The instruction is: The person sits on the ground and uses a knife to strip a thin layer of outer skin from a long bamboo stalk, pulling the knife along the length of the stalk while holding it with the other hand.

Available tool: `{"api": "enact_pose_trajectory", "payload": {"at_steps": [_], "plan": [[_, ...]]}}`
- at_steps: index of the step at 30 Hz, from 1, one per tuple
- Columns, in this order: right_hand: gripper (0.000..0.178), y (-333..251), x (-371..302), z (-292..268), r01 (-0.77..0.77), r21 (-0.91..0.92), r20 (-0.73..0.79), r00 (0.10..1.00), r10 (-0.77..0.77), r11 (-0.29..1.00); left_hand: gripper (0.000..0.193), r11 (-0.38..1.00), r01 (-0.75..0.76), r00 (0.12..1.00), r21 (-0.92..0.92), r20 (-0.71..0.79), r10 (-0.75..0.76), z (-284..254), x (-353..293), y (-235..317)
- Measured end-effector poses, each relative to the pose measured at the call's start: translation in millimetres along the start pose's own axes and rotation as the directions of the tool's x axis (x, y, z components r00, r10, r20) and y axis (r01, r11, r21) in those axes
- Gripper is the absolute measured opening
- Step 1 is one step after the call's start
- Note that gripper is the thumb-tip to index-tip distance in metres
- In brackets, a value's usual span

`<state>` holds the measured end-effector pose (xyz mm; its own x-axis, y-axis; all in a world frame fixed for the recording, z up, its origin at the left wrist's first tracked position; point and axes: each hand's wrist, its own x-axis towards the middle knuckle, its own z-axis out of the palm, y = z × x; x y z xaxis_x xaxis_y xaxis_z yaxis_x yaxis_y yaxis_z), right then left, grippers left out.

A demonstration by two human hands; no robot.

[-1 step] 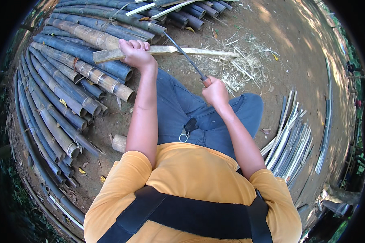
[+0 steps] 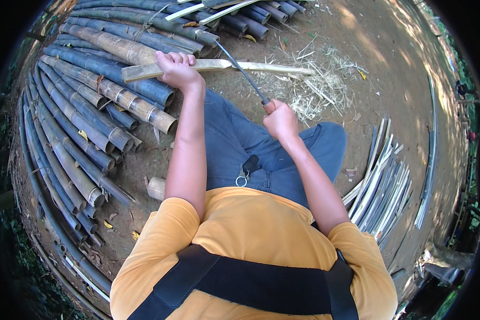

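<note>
My left hand [image 2: 180, 69] is closed around a pale split bamboo strip [image 2: 214, 65], which lies roughly level in front of me above my bent legs. Its thick end sticks out to the left of my fist, and the thin end reaches right over a heap of shavings. In my right hand [image 2: 281, 121] is the wooden handle of a long-bladed knife [image 2: 242, 70]. The dark, narrow blade slants up and to the left, crossing the strip near its middle. Where exactly the edge meets the bamboo is too fine to tell.
Many bamboo poles [image 2: 124, 45] are stacked on the left and far side. Curly shavings [image 2: 317, 90] litter the brown ground ahead. A bundle of split strips [image 2: 381, 186] lies at my right, with longer strips [image 2: 429, 160] beyond. A short cut piece [image 2: 156, 188] rests beside my left arm.
Both hands have shifted very slightly to the left, the knife along with my right hand. The grips look the same, and the blade still crosses the bamboo strip.
</note>
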<state>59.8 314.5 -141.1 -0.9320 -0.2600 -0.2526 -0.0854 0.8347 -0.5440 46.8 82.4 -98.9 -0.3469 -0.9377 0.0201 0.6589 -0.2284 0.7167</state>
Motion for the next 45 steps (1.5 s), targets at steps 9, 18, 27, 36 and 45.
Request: {"api": "enact_pose_trajectory", "payload": {"at_steps": [9,18,27,36,45], "plan": [[0.012,3.5,-12.7,11.3,0.036,0.059,-0.084,0.996,-0.031,0.998,0.050,0.999,-0.049,0.998,0.004,-0.033,0.049,6.2,-3.5,1.3],[0.011,30.5,-1.2,-0.5,-0.063,0.072,-0.089,0.994,0.070,0.995,0.054,0.995,-0.094,0.995,0.021,0.024,0.093,21.3,-18.2,2.0],[0.014,59.6,28.2,2.1,-0.197,0.057,-0.151,0.967,0.203,0.979,0.055,0.994,-0.097,0.994,0.042,0.058,0.095,26.0,-24.5,4.3],[0.022,109.3,47.3,21.4,-0.266,0.143,-0.186,0.939,0.290,0.953,0.052,0.988,-0.127,0.989,0.086,0.082,0.120,37.7,-26.5,6.4],[0.017,77.4,19.4,20.0,-0.198,0.142,-0.131,0.967,0.217,0.970,0.046,0.987,-0.144,0.985,0.071,0.104,0.136,42.9,-25.0,6.9]]}}
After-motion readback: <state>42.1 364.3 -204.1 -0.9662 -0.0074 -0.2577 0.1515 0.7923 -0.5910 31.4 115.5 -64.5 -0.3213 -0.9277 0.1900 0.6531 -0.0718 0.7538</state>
